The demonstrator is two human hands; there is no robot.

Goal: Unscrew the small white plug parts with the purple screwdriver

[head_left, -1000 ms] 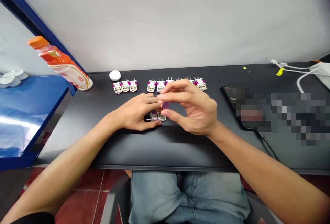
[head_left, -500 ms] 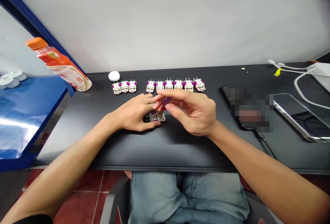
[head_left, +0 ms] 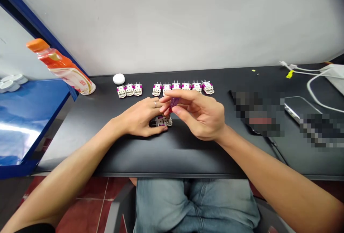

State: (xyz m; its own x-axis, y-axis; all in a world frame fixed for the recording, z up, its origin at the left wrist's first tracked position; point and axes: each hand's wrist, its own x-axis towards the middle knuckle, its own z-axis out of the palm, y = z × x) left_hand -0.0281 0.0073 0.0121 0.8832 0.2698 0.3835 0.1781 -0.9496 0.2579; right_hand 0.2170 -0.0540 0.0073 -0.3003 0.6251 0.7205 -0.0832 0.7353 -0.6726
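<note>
On the black table in front of me lies a white and purple plug insert [head_left: 160, 121] with metal pins pointing left. My left hand [head_left: 142, 116], a ring on one finger, steadies it between the thumb and the fingers. In my right hand [head_left: 201, 113] is a small screwdriver [head_left: 174, 102] with a translucent purple and red handle, pinched between thumb and fingers. Its thin shaft slants down to the right end of the insert. The exact spot the tip touches is too small to make out.
Behind my hands stand a row of similar plug inserts [head_left: 208, 87] and a shorter row [head_left: 129, 90] by a white round case [head_left: 118, 79]. An orange bottle [head_left: 66, 69] is at left. Blurred devices, a phone-like slab [head_left: 292, 109] and white cables [head_left: 309, 82] lie at right.
My right index finger has shifted up slightly at the screwdriver handle. The left hand and the plug insert have stayed in place.
</note>
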